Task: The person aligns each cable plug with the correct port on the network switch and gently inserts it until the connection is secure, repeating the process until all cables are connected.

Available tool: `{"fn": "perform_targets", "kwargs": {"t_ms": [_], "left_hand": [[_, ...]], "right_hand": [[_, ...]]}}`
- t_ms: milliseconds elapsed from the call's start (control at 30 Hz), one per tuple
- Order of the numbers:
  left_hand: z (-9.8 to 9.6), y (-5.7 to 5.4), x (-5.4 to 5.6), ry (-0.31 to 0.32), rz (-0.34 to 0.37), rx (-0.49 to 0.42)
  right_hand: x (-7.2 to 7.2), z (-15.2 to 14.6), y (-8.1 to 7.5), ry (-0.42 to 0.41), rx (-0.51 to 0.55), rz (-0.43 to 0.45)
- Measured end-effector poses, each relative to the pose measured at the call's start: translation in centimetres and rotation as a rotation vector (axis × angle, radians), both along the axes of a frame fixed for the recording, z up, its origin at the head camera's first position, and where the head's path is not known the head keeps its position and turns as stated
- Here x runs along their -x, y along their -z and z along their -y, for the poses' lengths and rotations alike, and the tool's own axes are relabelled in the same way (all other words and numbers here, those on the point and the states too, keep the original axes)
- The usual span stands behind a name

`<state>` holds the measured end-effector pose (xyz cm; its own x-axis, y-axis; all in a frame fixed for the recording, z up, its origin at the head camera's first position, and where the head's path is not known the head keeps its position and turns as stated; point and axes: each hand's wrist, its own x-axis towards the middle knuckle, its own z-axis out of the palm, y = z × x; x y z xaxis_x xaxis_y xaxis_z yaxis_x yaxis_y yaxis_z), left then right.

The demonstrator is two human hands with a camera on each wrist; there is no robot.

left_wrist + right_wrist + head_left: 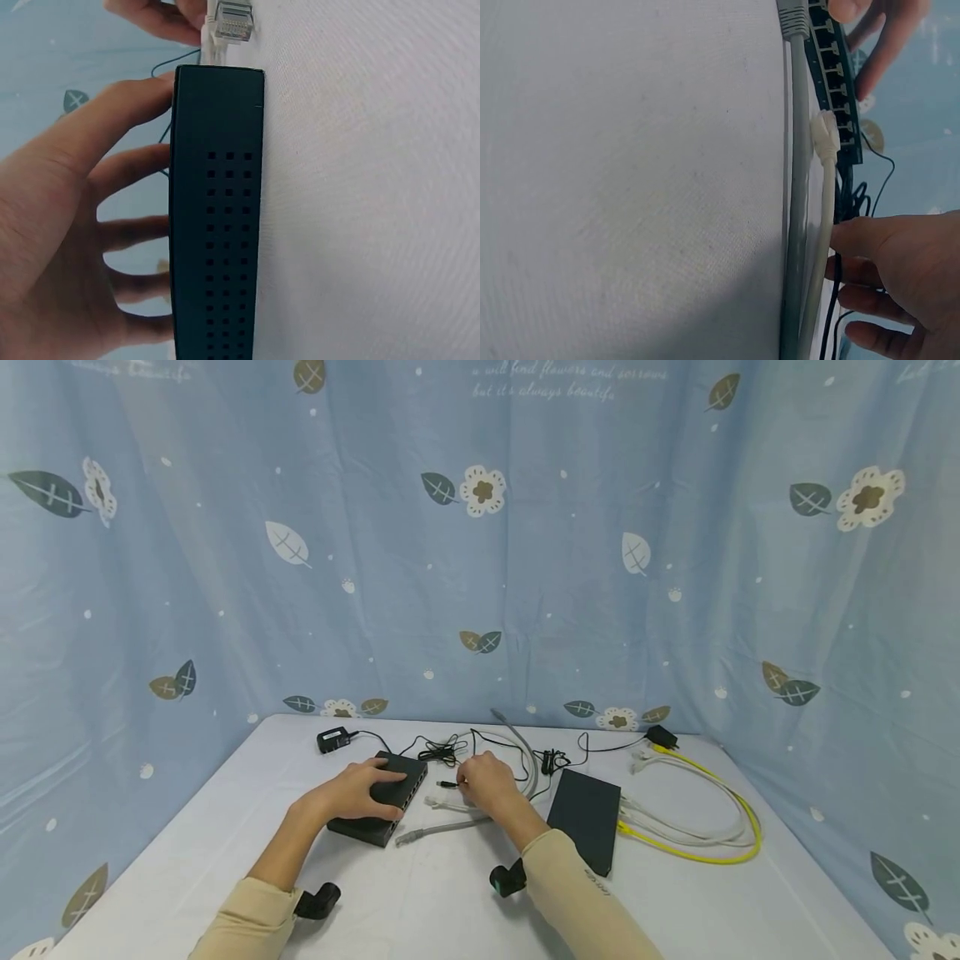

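My left hand (352, 792) rests on top of a black network switch (390, 789), thumb and fingers spread over its upper face. In the left wrist view the switch's vented side (225, 225) stands close, with the fingers (135, 232) along the top. A row of ports (836, 82) shows in the right wrist view. My right hand (487, 783) pinches a thin black cable between thumb and fingers, its black plug (447, 784) pointing toward the switch. Grey (442, 829) and white (442, 804) network cables lie on the table by this hand, their plugs near the port side.
A second black flat box (587, 820) lies to the right, with white cables (690, 837) and a yellow cable (756, 835) beside it. Black power adapters stand at the back left (333, 740) and back right (660, 737). A patterned blue curtain (480, 568) hangs behind the table.
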<state>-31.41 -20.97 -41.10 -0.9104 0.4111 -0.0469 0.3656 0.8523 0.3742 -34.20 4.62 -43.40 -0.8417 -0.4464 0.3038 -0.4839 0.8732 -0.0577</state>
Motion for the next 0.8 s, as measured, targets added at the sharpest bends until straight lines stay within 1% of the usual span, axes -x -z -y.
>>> {"fn": "perform_targets", "kwargs": {"t_ms": [133, 300, 400, 633, 800], "left_hand": [[0.2, 0.3, 0.2, -0.003, 0.0, -0.012], [0.4, 0.5, 0.5, -0.01, 0.0, -0.012], [0.4, 0.5, 0.6, -0.009, 0.002, -0.021], [0.6, 0.6, 0.6, 0.002, 0.002, -0.029], [0.6, 0.5, 0.5, 0.024, 0.004, -0.051]], "right_hand": [[0.1, 0.2, 0.0, 0.012, 0.004, 0.021], [0.4, 0.3, -0.1, 0.011, 0.031, 0.088], [0.5, 0.2, -0.1, -0.01, 0.09, 0.14], [1.2, -0.3, 0.2, -0.058, 0.291, 0.303], [1.7, -0.6, 0.7, -0.053, 0.364, 0.379]]}}
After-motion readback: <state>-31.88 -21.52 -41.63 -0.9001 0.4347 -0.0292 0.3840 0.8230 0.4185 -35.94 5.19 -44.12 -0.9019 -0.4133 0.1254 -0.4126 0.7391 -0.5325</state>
